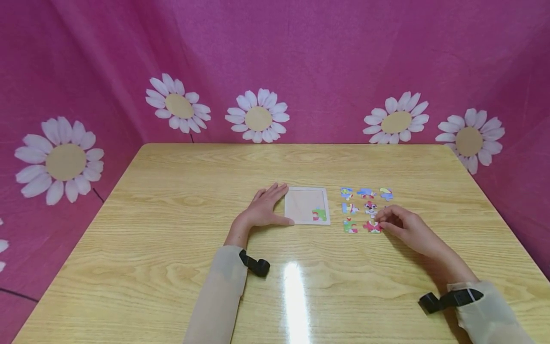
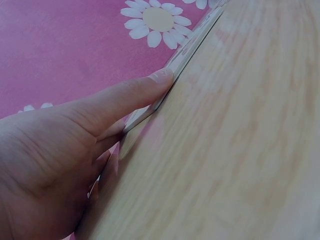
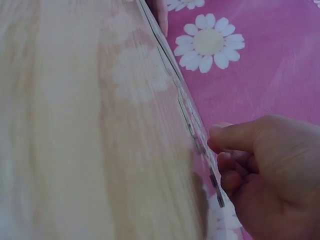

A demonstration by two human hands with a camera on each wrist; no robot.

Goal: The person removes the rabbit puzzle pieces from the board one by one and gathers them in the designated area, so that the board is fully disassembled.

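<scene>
Head view: wooden table (image 1: pixel 172 229) against a pink backdrop with daisy cut-outs (image 1: pixel 258 117). A square puzzle tray (image 1: pixel 307 205) lies near the table's middle, with one green-and-red piece (image 1: pixel 319 215) seated in its near right corner. The left hand (image 1: pixel 264 208) lies flat on the table, fingers straight, along the tray's left edge, the thumb touching the near left corner; it holds nothing. To the right of the tray, loose puzzle pieces (image 1: pixel 365 193) lie in rows, apart from one another. The right hand (image 1: pixel 406 228) rests at the right end of the lower rows, fingers curled, fingertips meeting at the red piece (image 1: pixel 372 226) in the nearest row. Whether the piece is actually pinched or only touched cannot be told here. Black straps sit on both wrists over pale sleeves.

Left wrist view: left hand (image 2: pixel 55 160) open, thumb tip pressed against the thin edge of the tray (image 2: pixel 190 47).

Right wrist view: right hand (image 3: pixel 272 175) with bent fingers, thumb extended to the row of pieces (image 3: pixel 200 140), seen edge-on and blurred; grip not resolvable.
</scene>
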